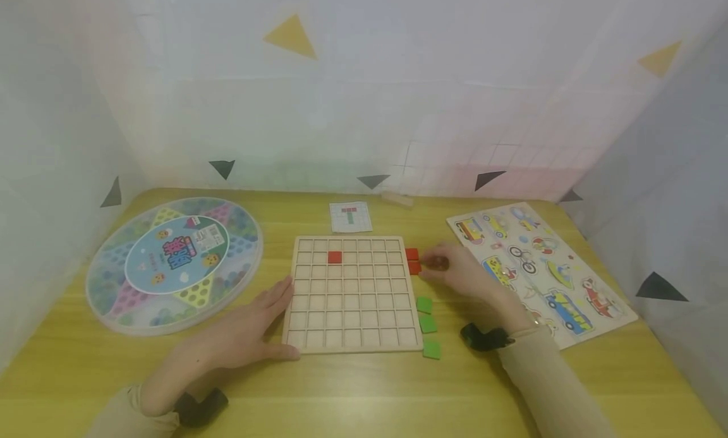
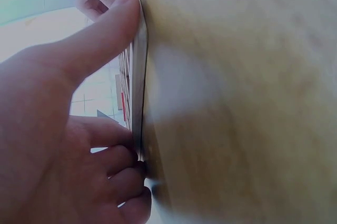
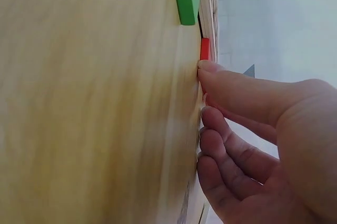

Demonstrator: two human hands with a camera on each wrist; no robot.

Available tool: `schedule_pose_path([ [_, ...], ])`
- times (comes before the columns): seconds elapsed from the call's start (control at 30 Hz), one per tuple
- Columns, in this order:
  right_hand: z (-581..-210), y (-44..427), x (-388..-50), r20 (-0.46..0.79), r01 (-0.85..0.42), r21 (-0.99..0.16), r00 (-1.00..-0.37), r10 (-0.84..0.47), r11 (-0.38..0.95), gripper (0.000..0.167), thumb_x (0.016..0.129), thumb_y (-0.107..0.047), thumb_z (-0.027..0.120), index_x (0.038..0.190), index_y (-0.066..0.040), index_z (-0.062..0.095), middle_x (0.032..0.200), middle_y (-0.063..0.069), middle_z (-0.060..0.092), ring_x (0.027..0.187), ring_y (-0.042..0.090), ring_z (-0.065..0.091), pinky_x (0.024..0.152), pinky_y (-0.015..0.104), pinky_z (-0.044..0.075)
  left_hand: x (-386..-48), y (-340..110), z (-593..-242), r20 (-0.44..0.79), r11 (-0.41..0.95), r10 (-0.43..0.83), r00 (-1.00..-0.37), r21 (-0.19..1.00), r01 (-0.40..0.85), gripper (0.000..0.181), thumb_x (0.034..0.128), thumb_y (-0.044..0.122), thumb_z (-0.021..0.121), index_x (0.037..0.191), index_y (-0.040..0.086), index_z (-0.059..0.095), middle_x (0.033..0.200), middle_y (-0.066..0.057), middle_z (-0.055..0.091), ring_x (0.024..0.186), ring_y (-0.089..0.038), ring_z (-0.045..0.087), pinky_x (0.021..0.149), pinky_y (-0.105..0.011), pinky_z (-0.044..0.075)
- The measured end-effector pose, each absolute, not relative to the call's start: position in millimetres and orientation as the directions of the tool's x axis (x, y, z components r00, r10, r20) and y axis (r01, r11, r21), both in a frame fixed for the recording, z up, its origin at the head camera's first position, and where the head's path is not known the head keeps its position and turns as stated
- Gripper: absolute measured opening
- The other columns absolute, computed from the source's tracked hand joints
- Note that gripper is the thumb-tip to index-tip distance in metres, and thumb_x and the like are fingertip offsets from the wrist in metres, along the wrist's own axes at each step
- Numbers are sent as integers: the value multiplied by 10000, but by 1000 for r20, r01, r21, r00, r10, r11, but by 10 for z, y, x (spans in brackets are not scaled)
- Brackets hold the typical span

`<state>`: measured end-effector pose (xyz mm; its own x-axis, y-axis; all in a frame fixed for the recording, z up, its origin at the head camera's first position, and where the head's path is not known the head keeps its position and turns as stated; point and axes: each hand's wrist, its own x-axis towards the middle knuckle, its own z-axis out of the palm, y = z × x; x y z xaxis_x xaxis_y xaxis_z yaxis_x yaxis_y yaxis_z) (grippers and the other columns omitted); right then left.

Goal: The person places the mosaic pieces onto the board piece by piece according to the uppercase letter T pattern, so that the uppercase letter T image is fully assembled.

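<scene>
Red, flat, square tile point(image 1: 415, 269) beside gridded wooden board point(image 1: 351, 302).

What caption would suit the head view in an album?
Left hand rests against a wooden grid board; right hand touches a red tile beside it.

Beige sleeves point(image 1: 554, 387), black wrist devices point(image 1: 483, 338)

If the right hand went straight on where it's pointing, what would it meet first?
The lower red tile in the head view, which the right hand seems to touch; past it, the wooden grid board. Exact contact is hard to judge.
</scene>
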<state>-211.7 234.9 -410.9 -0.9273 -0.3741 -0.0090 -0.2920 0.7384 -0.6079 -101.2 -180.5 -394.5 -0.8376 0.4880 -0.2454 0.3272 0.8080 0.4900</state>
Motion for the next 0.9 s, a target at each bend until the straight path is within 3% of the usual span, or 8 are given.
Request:
schedule_pose_path([
  [0.9, -4130, 2352, -2119, -4, -304, -599, -924, -382, 741, 243, 906, -232, 754, 1138, -162, 734, 1047, -24, 698, 1002, 167, 622, 936, 399, 503, -1002, -1800, -3934, -239, 809, 487, -840, 485, 331, 1126, 809, 729, 635, 1608, 109, 141, 1689, -46, 21, 1523, -384, 142, 1206, -557, 241],
])
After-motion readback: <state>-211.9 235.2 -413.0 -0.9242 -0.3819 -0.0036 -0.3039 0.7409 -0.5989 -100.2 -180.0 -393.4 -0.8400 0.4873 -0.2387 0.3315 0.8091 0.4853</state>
